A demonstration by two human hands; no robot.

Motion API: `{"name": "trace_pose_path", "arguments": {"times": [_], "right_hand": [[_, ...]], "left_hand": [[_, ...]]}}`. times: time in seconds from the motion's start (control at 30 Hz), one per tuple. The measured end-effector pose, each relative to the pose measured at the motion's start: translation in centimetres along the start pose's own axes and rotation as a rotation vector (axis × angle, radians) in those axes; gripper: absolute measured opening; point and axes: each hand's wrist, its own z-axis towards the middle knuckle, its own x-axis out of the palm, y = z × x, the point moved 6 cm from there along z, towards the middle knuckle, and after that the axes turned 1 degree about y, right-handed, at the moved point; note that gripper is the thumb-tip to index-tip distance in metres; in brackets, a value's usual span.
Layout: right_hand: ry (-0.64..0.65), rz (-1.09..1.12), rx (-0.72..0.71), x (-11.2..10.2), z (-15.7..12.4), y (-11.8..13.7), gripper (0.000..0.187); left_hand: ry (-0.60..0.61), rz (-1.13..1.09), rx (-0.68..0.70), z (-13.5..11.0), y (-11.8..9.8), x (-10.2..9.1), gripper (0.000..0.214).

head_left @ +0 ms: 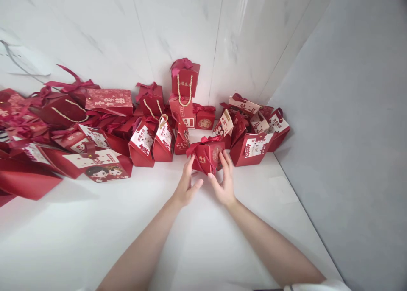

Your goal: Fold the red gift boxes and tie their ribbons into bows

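Note:
Between my two hands sits a small red gift box [203, 158] with gold lettering, a dark red ribbon bow on top and a cord handle on its front. The fingers of my left hand [187, 186] press against the box's left side, while its thumb stands away from the front. My right hand [225, 185] grips the right side, fingers along the side panel and thumb at the lower front corner. The underside of the box is hidden, so I cannot tell whether it rests on the white surface [203, 244].
Several red gift boxes [110, 166] are crowded along the wall at the left. Behind my hands, one box [187, 81] with a gold cord stands on another [181, 105]. More boxes [254, 149] stand at the right, near the grey panel [346, 125].

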Motion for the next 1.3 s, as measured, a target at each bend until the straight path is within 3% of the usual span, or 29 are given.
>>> {"name": "trace_pose_path", "arguments": {"times": [0.07, 0.13, 0.23, 0.33, 0.47, 0.57, 0.63, 0.73, 0.93, 1.1, 1.23, 1.3], "right_hand": [[0.052, -0.061, -0.080, 0.1, 0.0, 0.9, 0.064], [0.116, -0.091, -0.158, 0.4, -0.1, 1.6, 0.057], [0.223, -0.113, -0.263, 1.2, -0.6, 2.3, 0.053], [0.228, -0.024, -0.229, 1.5, -0.8, 2.2, 0.050], [0.042, 0.270, 0.088, 0.8, -0.5, -0.3, 0.062], [0.098, 0.440, 0.279, 1.2, 0.0, -2.1, 0.075], [0.180, 0.512, 0.328, 1.6, 0.4, -2.7, 0.075], [0.248, 0.545, 0.318, 1.9, 0.8, -2.9, 0.069], [0.239, 0.540, 0.299, 1.7, 0.9, -2.8, 0.056], [0.225, 0.531, 0.295, 1.8, 0.8, -2.9, 0.054], [0.017, 0.395, 0.264, 0.7, 0.6, -2.8, 0.067], [-0.065, 0.272, 0.207, 0.1, 0.5, -2.2, 0.078]], "left_hand": [[0.029, -0.124, -0.005, 0.1, 0.1, 0.1, 0.084], [-0.015, -0.254, -0.059, 0.4, 0.4, -0.3, 0.087], [-0.134, -0.399, -0.246, 0.7, 1.6, -1.1, 0.084], [-0.227, -0.481, -0.362, 0.7, 2.4, -1.5, 0.072], [-0.232, -0.512, -0.321, 0.7, 2.2, -1.5, 0.071], [-0.169, -0.491, -0.298, 0.8, 2.0, -1.5, 0.078], [-0.135, -0.482, -0.307, 1.0, 2.1, -1.7, 0.081], [-0.101, -0.505, -0.363, 1.2, 2.9, -1.9, 0.081], [-0.053, -0.529, -0.387, 1.3, 4.3, -2.1, 0.079], [-0.041, -0.463, -0.350, 1.3, 3.3, -1.8, 0.076], [-0.194, -0.241, -0.229, 0.9, 1.3, -2.3, 0.069], [-0.164, -0.209, -0.193, 0.7, 0.8, -1.9, 0.072]]}}
